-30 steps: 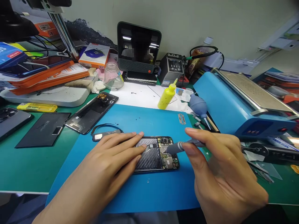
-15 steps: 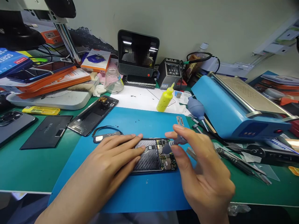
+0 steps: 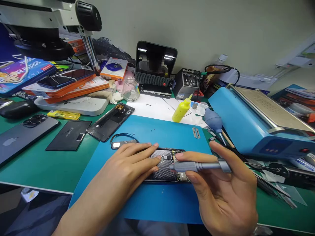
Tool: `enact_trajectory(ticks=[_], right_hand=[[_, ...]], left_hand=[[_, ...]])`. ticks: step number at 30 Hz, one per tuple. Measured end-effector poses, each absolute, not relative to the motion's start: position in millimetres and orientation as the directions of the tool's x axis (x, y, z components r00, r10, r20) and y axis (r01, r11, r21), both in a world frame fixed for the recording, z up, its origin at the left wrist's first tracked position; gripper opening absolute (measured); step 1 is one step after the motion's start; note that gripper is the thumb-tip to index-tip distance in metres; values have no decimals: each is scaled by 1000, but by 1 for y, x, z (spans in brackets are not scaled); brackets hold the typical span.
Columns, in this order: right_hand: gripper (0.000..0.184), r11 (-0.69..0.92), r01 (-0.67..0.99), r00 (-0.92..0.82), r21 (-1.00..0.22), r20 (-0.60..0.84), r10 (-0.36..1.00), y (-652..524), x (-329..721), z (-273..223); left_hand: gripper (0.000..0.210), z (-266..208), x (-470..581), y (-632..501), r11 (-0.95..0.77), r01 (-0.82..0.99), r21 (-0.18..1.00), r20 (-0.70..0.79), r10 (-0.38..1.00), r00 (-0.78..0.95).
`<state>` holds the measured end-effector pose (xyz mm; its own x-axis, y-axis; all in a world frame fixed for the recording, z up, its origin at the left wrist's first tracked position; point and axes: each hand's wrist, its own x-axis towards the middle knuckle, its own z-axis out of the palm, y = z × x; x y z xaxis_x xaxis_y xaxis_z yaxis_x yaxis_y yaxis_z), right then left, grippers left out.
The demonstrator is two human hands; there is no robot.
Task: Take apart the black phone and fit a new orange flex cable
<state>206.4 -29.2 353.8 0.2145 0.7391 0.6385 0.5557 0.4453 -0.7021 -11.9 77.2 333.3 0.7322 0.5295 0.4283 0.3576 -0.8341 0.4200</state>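
Observation:
An opened smartphone (image 3: 161, 175) lies on the blue mat (image 3: 157, 203), with its ridged dark battery and part of its circuit board showing. My left hand (image 3: 123, 170) rests flat across the phone's left end, fingers stretched out. In my right hand (image 3: 228, 193) is a grey precision screwdriver (image 3: 194, 166), pinched between thumb and fingers above the board. It lies nearly level, its tip pointing left over the battery; the frames do not show the tip touching anything. Beyond my left hand sits a small phone part with a black looped strip (image 3: 125, 141).
A dark phone back (image 3: 110, 123), a black panel (image 3: 69, 136) and another phone (image 3: 29, 137) lie left. Behind the mat stand a yellow bottle (image 3: 181, 110) and a blue air blower (image 3: 213, 120). A blue heating machine (image 3: 246, 127) is at right; a microscope (image 3: 44, 36) overhangs upper left.
The screwdriver has swung from standing over the board to lying nearly level, its tip now leftward, as my right hand turned. The view has shifted left. My left hand stays on the phone.

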Motion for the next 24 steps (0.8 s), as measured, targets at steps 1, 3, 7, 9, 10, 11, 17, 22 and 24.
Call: enact_trajectory(ticks=[1, 3, 7, 9, 10, 11, 17, 22, 24], right_hand=[[62, 441, 554, 209, -706, 630, 748, -29, 207, 353], [61, 439, 563, 194, -700, 629, 753, -28, 208, 353], [69, 474, 617, 122, -629, 671, 731, -24, 209, 354], [71, 480, 622, 112, -618, 677, 727, -23, 209, 355], [71, 475, 621, 115, -623, 672, 732, -23, 209, 355], [70, 467, 620, 118, -631, 663, 739, -23, 209, 355], [66, 472, 618, 88, -628, 653, 752, -24, 207, 355], [69, 486, 587, 84, -648, 646, 759, -23, 210, 355], [69, 495, 596, 75, -632, 658, 750, -23, 211, 355]], left_hand=[[36, 334, -12, 77, -832, 361, 420, 426, 532, 731], [37, 334, -11, 78, -832, 362, 420, 416, 531, 738], [38, 335, -11, 78, -829, 361, 427, 381, 527, 759], [38, 336, -11, 79, -830, 360, 426, 380, 525, 761], [37, 336, -11, 79, -832, 357, 424, 383, 522, 762], [37, 337, -11, 79, -835, 353, 422, 386, 518, 763], [37, 340, -11, 79, -841, 354, 409, 391, 512, 765], [38, 338, -11, 78, -836, 363, 411, 392, 521, 758], [38, 337, -11, 78, -834, 367, 413, 392, 526, 755]])
